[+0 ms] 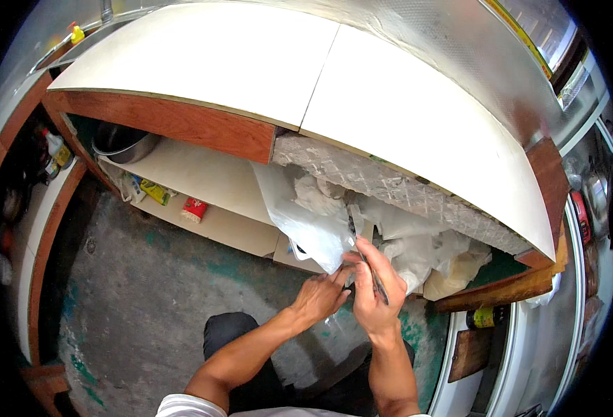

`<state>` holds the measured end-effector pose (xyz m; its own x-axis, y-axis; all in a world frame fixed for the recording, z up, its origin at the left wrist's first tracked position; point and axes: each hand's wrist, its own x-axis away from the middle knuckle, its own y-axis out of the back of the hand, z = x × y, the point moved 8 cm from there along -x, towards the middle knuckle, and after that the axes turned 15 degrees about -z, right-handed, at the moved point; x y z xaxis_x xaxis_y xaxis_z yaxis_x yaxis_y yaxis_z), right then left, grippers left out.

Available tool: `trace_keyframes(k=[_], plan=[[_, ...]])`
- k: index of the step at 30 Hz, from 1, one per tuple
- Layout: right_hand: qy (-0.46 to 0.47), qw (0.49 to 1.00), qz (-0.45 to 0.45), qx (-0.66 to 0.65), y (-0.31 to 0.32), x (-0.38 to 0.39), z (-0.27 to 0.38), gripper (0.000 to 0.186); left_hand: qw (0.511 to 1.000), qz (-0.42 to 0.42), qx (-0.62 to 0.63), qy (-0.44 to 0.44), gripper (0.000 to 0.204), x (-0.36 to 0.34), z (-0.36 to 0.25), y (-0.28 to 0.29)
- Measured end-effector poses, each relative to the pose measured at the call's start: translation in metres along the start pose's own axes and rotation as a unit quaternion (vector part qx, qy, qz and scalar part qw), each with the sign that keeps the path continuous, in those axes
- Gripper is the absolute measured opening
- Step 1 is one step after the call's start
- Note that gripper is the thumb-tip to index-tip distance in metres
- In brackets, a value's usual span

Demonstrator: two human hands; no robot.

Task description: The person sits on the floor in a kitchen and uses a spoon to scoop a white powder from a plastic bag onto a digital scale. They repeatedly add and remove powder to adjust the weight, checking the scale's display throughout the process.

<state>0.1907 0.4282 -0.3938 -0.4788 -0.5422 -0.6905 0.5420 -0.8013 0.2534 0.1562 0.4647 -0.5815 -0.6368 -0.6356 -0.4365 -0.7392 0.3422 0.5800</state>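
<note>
My right hand [379, 285] is closed round a slim, dark, knife-like tool [352, 221]. Its narrow end points up toward the cabinet opening, and its other end sticks out below my palm. Its exact kind does not show clearly. Close beside it, my left hand [320, 295] has its fingers bent together at the lower corner of a whitish plastic bag [313, 233], which hangs out over the shelf edge. The fingertips are partly hidden where the two hands meet. Behind the tool, crumpled white plastic bags [418, 250] fill the right compartment.
A white-topped counter [230, 52] with a reddish wooden front [174, 125] curves above the hands. On the shelves to the left are a metal pot [126, 142], a red packet [194, 209] and a yellow packet [155, 192]. Bottles [58, 148] stand at far left; grey concrete floor [140, 292] lies below.
</note>
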Motion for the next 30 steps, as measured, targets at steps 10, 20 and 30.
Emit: trace_keyframes(k=[10, 20, 30], plan=[[-0.01, 1.0, -0.014, -0.009, 0.001, 0.006, 0.003, 0.032, 0.999, -0.032, 0.018, -0.004, 0.054, 0.003, 0.003, 0.006], [-0.17, 0.963, -0.16, -0.138, 0.027, 0.009, -0.012, 0.032, 0.999, -0.012, 0.016, 0.04, 0.056, 0.0, -0.001, 0.011], [-0.275, 0.902, -0.269, -0.197, 0.136, 0.034, -0.006, 0.044, 0.999, 0.005, -0.023, 0.042, 0.055, 0.0, 0.006, -0.005]])
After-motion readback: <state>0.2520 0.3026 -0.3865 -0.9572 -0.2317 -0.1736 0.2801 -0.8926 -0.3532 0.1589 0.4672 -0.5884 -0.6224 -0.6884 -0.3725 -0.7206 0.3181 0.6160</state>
